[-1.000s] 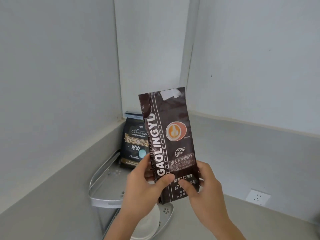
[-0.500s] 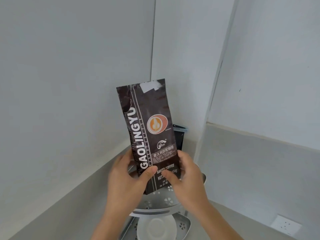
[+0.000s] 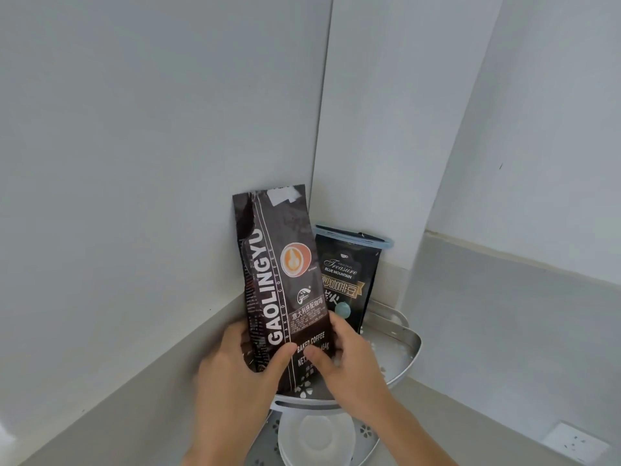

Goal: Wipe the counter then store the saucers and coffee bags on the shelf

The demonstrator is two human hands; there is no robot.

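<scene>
While both hands grip its lower end, the brown coffee bag [image 3: 279,284] marked GAOLINGYU stands nearly upright over the upper tier of the corner shelf [image 3: 408,356], its top tilted slightly left toward the wall. The left hand [image 3: 235,371] wraps the bag's left edge with its thumb pressed across the front, and the right hand [image 3: 349,361] holds the right edge, its thumb meeting the other near the printed weight. Whether the bag's bottom rests on the tier cannot be told, as the hands cover it. Just beside it on the right, a black coffee bag [image 3: 346,280] labelled Blue Mountain stands on the same tier, back in the corner. On the lower tier, a white saucer [image 3: 316,438] lies flat, partly hidden by the right forearm. A wall socket [image 3: 574,442] sits low on the right wall.
</scene>
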